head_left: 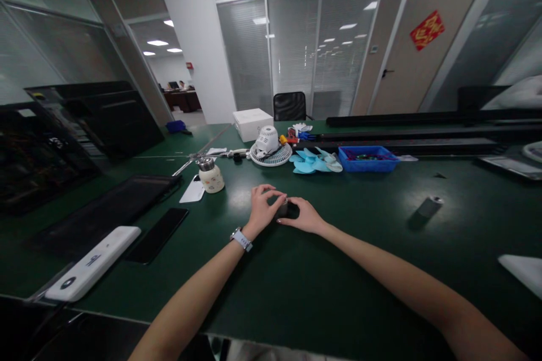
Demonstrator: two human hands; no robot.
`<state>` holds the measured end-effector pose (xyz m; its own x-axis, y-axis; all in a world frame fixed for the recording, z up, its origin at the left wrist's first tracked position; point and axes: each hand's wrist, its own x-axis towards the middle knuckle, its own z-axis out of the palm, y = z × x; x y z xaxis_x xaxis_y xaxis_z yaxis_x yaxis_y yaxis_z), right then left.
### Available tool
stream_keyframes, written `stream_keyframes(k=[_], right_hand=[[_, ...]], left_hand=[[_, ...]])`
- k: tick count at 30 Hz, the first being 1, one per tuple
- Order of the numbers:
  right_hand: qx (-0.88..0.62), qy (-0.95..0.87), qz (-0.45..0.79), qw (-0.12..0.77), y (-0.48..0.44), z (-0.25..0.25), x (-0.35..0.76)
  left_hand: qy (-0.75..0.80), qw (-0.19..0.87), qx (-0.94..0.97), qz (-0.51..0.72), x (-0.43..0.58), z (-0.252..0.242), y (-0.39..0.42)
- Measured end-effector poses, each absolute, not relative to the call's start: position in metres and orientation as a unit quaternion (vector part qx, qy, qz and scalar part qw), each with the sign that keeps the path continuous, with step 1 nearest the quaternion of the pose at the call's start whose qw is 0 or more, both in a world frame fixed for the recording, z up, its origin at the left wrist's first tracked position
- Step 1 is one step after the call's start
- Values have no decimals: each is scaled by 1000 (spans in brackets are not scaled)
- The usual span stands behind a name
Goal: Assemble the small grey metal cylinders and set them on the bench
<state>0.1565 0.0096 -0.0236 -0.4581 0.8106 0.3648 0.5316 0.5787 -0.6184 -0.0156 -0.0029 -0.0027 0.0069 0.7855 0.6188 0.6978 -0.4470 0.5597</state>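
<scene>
Near the middle of the green table, both hands meet at a small dark cylindrical object, mostly hidden behind fingers. My left hand, with a watch on its wrist, pinches the object's top between thumb and fingers. From the other side, my right hand curves its thumb and forefinger around it, the tips at its near and far sides. To the right, apart from both hands, a grey metal cylinder stands on the table.
Behind my hands are light-blue fan blades, a white fan part, a blue tray and a white box. Leftward lie a cream bottle, a black phone and a white oblong device.
</scene>
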Motion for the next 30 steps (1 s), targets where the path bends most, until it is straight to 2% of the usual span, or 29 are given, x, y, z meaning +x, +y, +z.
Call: stream_keyframes(k=[4, 12, 16, 18, 24, 28, 30], right_hand=[[-401, -830, 212, 325, 6, -20, 158], [-410, -829, 214, 315, 5, -18, 158], [-392, -823, 198, 361, 4, -12, 152], [-393, -830, 175, 354, 4, -5, 150], [-463, -853, 107, 216, 21, 31, 190], [-573, -813, 50, 88, 49, 51, 273], [-636, -769, 20, 59, 59, 54, 323]], left_hand=[[530, 48, 699, 478, -35, 4, 0], [563, 113, 766, 289, -78, -15, 0], [562, 111, 758, 311, -77, -18, 2], [579, 111, 729, 348, -77, -18, 3], [592, 104, 712, 362, -77, -17, 4], [582, 103, 729, 345, -75, -17, 5], [582, 106, 730, 341, -75, -18, 7]])
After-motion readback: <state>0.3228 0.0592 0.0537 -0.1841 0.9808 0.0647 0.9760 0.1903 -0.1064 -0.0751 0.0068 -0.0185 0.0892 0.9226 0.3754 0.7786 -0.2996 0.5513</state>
